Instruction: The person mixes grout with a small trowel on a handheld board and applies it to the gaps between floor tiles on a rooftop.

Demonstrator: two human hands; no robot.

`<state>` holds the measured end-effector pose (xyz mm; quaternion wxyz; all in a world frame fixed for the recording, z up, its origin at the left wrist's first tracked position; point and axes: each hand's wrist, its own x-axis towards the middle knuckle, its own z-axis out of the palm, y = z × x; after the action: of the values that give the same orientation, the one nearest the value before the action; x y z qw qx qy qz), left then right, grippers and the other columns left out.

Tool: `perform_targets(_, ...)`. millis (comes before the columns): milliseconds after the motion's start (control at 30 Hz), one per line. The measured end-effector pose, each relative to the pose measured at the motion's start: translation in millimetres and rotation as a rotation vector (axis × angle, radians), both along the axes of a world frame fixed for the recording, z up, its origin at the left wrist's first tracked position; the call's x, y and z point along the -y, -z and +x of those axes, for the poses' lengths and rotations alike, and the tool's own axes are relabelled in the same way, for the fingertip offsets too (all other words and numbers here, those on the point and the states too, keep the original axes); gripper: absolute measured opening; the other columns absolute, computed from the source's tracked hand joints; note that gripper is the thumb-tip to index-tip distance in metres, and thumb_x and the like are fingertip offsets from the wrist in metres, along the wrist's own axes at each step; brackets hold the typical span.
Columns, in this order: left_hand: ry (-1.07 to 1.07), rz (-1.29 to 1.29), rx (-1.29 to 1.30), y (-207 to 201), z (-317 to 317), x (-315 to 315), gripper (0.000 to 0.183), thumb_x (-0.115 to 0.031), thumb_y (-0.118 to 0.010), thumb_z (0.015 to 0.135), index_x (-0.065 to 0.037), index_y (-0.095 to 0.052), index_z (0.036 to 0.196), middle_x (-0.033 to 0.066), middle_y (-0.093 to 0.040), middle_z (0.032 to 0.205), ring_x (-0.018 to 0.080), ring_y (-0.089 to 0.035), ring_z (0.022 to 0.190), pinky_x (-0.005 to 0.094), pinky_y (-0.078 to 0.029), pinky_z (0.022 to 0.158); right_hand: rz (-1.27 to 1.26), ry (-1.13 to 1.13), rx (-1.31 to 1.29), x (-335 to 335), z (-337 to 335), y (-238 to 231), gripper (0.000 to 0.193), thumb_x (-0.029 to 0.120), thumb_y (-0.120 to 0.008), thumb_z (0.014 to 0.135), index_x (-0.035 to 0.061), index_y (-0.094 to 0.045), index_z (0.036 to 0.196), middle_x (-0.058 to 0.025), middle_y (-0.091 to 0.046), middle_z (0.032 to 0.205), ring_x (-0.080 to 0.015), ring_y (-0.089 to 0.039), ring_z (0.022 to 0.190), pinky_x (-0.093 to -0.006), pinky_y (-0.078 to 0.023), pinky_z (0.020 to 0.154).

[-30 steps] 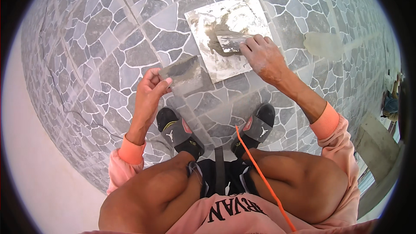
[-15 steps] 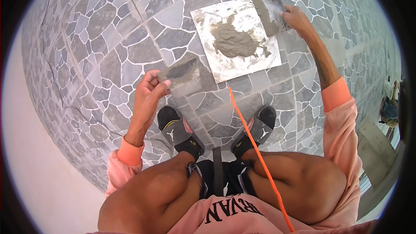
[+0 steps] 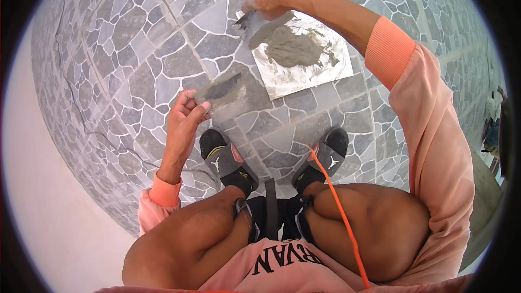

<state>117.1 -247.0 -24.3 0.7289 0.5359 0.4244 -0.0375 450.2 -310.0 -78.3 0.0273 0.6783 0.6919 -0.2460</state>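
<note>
My left hand (image 3: 187,113) pinches the edge of a thin, flat rectangular scraper (image 3: 227,88), its face smeared grey and a dark patch in the middle. To the right lies a square white board (image 3: 282,84) with a mound of wet grey mortar (image 3: 296,48) on it. At the board's far left corner, my right hand (image 3: 267,1) is closed on a second flat scraper (image 3: 247,24), partly blurred and tilted. A band of mortar lies against this scraper along the board's far left edge. The fingertips of my right hand are partly hidden.
An orange cord (image 3: 342,206) hangs from my pink hoodie toward the floor between my feet in dark slides (image 3: 328,157). The floor (image 3: 135,27) has a grey stone pattern with pale joints. A dark cable (image 3: 89,132) runs along the left, beside a white surface (image 3: 54,184).
My right hand has swept with its scraper from the board's right edge to its far left corner, and mortar has shifted that way. My left hand has barely moved.
</note>
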Motion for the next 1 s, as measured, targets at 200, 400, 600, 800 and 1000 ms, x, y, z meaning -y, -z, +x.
perform_targets(200, -0.023, -0.002, 0.023, -3, -9, -5, 0.025, -0.01, -0.06, 0.089, -0.005, -0.052, 0.112, 0.0018, -0.063, 0.099, 0.0087, -0.057, 0.09, 0.0268, -0.046, 0.08, -0.253, -0.395, 0.221, -13, -51, 1, 0.028, 0.003, -0.059, 0.076, 0.0124, -0.066, 0.101, -0.0102, -0.066, 0.095, -0.0321, -0.063, 0.095, -0.0436, -0.05, 0.08)
perform_targets(400, -0.009, -0.013, 0.039, -2, 1, -5, 0.026, -0.01, -0.06, 0.089, -0.004, -0.052, 0.113, 0.0027, -0.063, 0.1, 0.0093, -0.057, 0.091, 0.0269, -0.045, 0.08, 0.125, -0.275, 0.149, 90, -33, -38, 0.012, 0.011, -0.055, 0.081, 0.0106, -0.063, 0.091, -0.0047, -0.06, 0.087, -0.0218, -0.056, 0.098, -0.0379, -0.043, 0.088)
perform_targets(600, 0.01, -0.032, 0.052, 3, 10, -10, 0.028, -0.01, -0.06, 0.089, -0.004, -0.051, 0.115, 0.0033, -0.064, 0.101, 0.0098, -0.057, 0.092, 0.0275, -0.046, 0.08, 0.499, -0.027, 0.196, 167, -37, -37, 0.012, 0.014, -0.057, 0.077, 0.0106, -0.058, 0.089, -0.0025, -0.055, 0.086, -0.0204, -0.054, 0.094, -0.0331, -0.044, 0.084)
perform_targets(800, 0.05, -0.045, 0.079, 9, 28, -4, 0.029, -0.01, -0.06, 0.089, -0.004, -0.051, 0.116, 0.0034, -0.063, 0.102, 0.01, -0.057, 0.092, 0.028, -0.046, 0.081, 0.387, 0.126, 0.204, 188, -47, -26, 0.022, 0.006, -0.057, 0.075, 0.0081, -0.06, 0.097, -0.0038, -0.06, 0.095, -0.0224, -0.055, 0.098, -0.0361, -0.044, 0.087)
perform_targets(1000, 0.033, -0.04, 0.078, 9, 20, -1, 0.028, -0.01, -0.059, 0.089, -0.003, -0.052, 0.115, 0.003, -0.063, 0.101, 0.0097, -0.057, 0.092, 0.0279, -0.046, 0.081, 0.328, 0.776, -0.075, 223, -49, -34, 0.016, 0.006, -0.056, 0.084, 0.0023, -0.062, 0.099, -0.0062, -0.063, 0.078, -0.0239, -0.059, 0.073, -0.0357, -0.046, 0.068)
